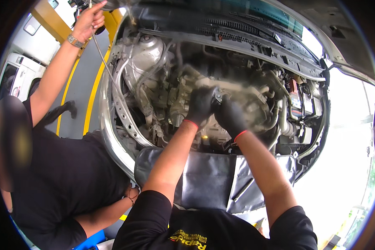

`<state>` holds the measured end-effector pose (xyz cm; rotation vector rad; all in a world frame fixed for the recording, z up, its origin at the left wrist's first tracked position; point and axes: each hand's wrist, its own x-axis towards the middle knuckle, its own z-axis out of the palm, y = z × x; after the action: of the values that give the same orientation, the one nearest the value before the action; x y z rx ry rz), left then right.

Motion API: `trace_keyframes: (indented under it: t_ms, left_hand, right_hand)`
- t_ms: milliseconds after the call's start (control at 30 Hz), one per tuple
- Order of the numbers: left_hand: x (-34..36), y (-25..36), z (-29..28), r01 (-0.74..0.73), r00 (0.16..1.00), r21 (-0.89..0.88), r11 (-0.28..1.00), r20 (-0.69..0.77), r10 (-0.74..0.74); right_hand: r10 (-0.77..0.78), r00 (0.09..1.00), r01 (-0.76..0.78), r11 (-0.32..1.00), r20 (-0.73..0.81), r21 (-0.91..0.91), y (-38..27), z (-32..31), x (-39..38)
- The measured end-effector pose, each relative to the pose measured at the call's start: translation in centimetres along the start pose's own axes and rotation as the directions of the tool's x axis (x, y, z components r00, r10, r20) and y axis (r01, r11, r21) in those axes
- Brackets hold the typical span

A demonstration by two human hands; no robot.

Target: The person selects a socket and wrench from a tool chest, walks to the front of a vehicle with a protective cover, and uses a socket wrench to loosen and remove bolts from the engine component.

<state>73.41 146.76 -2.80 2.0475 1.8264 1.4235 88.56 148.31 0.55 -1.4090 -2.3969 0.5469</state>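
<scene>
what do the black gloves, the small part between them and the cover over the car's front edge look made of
Black gloves: matte, perhaps knit or thin rubber; they cling to the hands, with thin red cuff edges.
Small part: probably metal, judging by its grey sheen, though partly hidden.
Cover: likely vinyl, its smooth black surface throwing bright reflections.

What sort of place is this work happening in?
Most likely a vehicle repair workshop: there's an exposed engine below a raised hood, a black protective cover over the front edge, and yellow floor lines.
</scene>
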Motion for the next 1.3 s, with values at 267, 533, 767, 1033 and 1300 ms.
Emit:
trace_keyframes:
  t_ms: [267, 533, 767, 1033, 1300]
  left_hand:
    - [-0.1, -0.7, 1.3, -0.085, 0.994, 0.019, 0.996, 0.074, 0.084]
    - [-0.5, -2.2, 3.0, -0.139, 0.99, 0.059, 0.989, 0.02, 0.138]
    - [-0.1, -2.1, 3.5, -0.12, 0.992, 0.114, 0.986, 0.051, 0.115]
    - [1.0, -0.8, 1.5, -0.059, 0.963, 0.132, 0.989, 0.27, 0.021]
    - [1.6, -1.2, 0.4, -0.151, 0.899, 0.197, 0.969, 0.434, 0.052]
  right_hand:
    - [-0.026, 0.995, 0.033, 0.997, 0.097, -0.069, 2.0, 0.0, 0.7]
    - [-0.018, 0.99, 0.022, 0.999, 0.142, -0.025, 2.0, -1.0, 0.9]
    - [-0.005, 0.994, 0.007, 1.0, 0.106, -0.025, 2.0, -0.8, 0.8]
    - [0.014, 0.999, -0.016, 0.998, -0.031, -0.056, 0.9, -0.5, -0.9]
    - [-0.065, 0.991, 0.043, 0.983, -0.117, -0.177, 3.5, -0.4, -5.3]
